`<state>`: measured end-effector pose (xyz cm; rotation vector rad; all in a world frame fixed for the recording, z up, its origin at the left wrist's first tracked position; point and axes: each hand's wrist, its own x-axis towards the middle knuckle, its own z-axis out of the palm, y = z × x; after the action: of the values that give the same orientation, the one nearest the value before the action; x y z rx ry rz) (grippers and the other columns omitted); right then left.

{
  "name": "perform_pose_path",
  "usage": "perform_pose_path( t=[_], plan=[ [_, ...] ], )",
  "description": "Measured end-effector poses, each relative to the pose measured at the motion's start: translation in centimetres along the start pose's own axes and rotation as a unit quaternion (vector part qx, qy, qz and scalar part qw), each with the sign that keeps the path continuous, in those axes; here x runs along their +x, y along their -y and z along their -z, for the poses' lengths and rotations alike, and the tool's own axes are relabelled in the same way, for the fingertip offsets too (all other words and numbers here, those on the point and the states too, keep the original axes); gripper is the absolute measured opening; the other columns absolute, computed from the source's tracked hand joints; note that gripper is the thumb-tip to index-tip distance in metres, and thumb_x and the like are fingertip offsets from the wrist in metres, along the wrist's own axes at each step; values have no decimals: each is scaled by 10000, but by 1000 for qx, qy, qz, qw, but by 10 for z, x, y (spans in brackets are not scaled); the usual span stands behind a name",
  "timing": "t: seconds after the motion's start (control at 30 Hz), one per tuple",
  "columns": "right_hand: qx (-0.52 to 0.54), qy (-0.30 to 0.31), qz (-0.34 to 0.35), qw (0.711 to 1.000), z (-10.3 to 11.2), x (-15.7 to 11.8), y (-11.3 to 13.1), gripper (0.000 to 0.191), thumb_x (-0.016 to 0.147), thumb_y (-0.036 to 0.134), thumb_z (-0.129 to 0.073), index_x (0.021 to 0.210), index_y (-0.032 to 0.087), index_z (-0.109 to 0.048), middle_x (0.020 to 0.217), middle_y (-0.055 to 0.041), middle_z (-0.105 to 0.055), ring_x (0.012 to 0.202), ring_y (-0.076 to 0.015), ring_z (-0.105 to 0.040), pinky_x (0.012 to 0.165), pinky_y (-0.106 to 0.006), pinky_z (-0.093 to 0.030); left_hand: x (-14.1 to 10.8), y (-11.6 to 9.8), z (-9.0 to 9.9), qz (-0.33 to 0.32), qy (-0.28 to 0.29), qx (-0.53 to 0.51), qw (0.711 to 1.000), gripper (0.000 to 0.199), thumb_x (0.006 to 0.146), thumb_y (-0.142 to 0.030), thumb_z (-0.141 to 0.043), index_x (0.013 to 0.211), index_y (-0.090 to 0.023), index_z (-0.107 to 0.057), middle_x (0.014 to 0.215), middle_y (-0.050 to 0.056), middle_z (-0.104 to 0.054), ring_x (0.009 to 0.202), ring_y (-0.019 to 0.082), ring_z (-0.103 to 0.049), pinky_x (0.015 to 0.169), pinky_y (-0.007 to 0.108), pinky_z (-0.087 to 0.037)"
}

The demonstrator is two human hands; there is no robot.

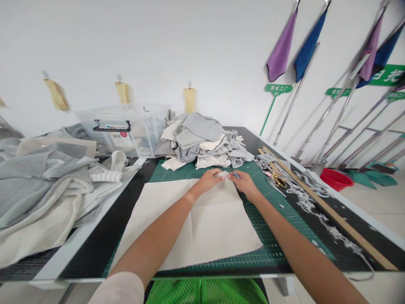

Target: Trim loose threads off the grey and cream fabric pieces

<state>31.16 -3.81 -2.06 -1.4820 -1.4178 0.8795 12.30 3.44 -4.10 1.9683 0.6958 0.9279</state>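
A large cream cloth (215, 228) with fold creases lies flat on a green gridded cutting mat (268, 236). At its far edge my left hand (209, 179) is closed, pinching a small raised part of the cloth between thumb and fingers. Close beside it on the right, my right hand (244, 184) is closed around a slim blue pen-like tool (236, 175). Its thumb and fingertips meet the same bit of cloth. The tool's tip is too small to make out.
Behind the mat rises a pile of grey and cream fabric pieces (202, 135). Left are a clear plastic bin (139, 131) and heaped cloths (41, 181). Gold-handled scissors (278, 180), fabric scraps (306, 200) and a long wooden ruler (329, 207) lie on the right.
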Motion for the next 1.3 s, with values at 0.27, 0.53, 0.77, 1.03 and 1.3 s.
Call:
perform_pose_path(
  t=[0.27,0.53,0.77,1.03,1.3],
  plan=[
    [32,122,-76,989,11,-8,7,471,746,612,-734,764,212,-487,494,112,-313,392,-48,-208,355,-204,-116,9,-7,13,9,-58,94,994,295,879,-364,-572,962,-145,-750,962,56,-749,917,212,-655,862,290,-483],
    [107,307,-124,938,25,-22,22,538,766,534,-793,699,226,-357,464,140,-275,387,-23,-163,362,-186,-106,13,-28,56,58,-204,154,965,273,898,-302,-585,1061,-151,-744,1164,123,-735,1078,268,-656,992,377,-467],
    [158,334,-123,921,24,-26,31,530,778,448,-818,692,221,-347,465,147,-237,399,-17,-138,367,-185,-98,6,-69,94,6,-308,228,924,235,946,-316,-545,1056,-205,-720,1110,92,-749,1056,254,-668,969,356,-467],
    [198,289,-87,933,29,-29,50,544,785,435,-818,704,231,-320,480,155,-174,408,-20,-104,381,-188,-90,-9,-126,136,-68,-458,230,856,255,972,-344,-499,1067,-197,-684,1074,63,-728,1025,227,-643,965,340,-447],
    [286,126,4,950,22,-38,89,497,868,448,-738,721,235,-314,549,126,-179,432,-42,-95,379,-216,-86,-34,-163,160,-111,-488,211,840,258,958,-384,-515,979,-178,-668,901,14,-683,872,169,-604,822,252,-460]
  ],
)
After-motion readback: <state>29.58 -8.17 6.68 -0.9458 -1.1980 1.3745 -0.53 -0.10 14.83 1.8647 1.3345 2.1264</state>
